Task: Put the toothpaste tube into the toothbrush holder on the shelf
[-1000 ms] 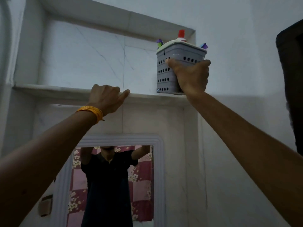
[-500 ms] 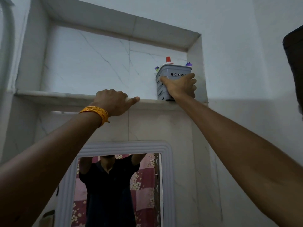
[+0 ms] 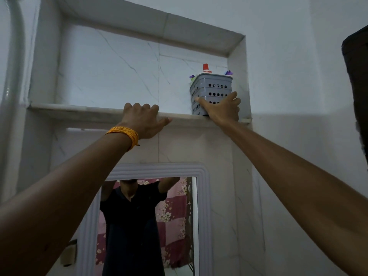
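Observation:
A grey perforated toothbrush holder (image 3: 214, 87) stands on the marble shelf (image 3: 79, 111) in the right corner of the wall niche. The red cap of the toothpaste tube (image 3: 205, 67) pokes up above its rim, with purple-tipped toothbrushes (image 3: 229, 72) beside it. My right hand (image 3: 221, 109) wraps the holder's lower front, thumb on its left side. My left hand (image 3: 142, 121), an orange thread band at its wrist, grips the shelf's front edge with fingers curled over it.
A white-framed mirror (image 3: 203, 196) hangs below the shelf and reflects a person in a dark shirt. The niche's right wall (image 3: 238, 62) is close against the holder. A dark object (image 3: 356, 80) juts in at the right edge. A white pipe (image 3: 14, 56) runs at the left.
The holder, held in my right hand, went back and rightwards into the niche corner and now rests on the shelf. My left hand stayed on the shelf edge, its fingers now curled over it.

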Available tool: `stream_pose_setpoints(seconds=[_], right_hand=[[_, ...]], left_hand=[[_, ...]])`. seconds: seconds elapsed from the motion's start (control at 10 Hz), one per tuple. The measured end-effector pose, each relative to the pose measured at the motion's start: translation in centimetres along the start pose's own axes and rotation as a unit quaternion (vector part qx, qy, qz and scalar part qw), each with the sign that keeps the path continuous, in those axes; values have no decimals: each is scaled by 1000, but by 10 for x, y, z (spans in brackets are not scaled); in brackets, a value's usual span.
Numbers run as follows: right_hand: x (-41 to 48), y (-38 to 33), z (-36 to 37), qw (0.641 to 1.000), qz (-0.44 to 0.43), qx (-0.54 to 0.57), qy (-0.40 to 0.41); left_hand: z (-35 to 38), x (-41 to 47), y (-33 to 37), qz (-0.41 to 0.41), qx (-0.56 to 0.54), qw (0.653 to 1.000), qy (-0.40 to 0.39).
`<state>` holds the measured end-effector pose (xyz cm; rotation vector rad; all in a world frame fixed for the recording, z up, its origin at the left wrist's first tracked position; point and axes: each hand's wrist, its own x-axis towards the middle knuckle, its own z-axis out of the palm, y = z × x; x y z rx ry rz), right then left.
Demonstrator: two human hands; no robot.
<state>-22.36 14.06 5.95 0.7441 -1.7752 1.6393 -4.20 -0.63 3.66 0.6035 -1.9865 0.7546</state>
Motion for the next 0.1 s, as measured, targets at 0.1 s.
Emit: stream_pose_setpoints(seconds=[0.1], right_hand=[[-26,11,-3,997,-50,-43,51]], left_hand=[[-3,-11,2,-4,-23,1000,-2]])
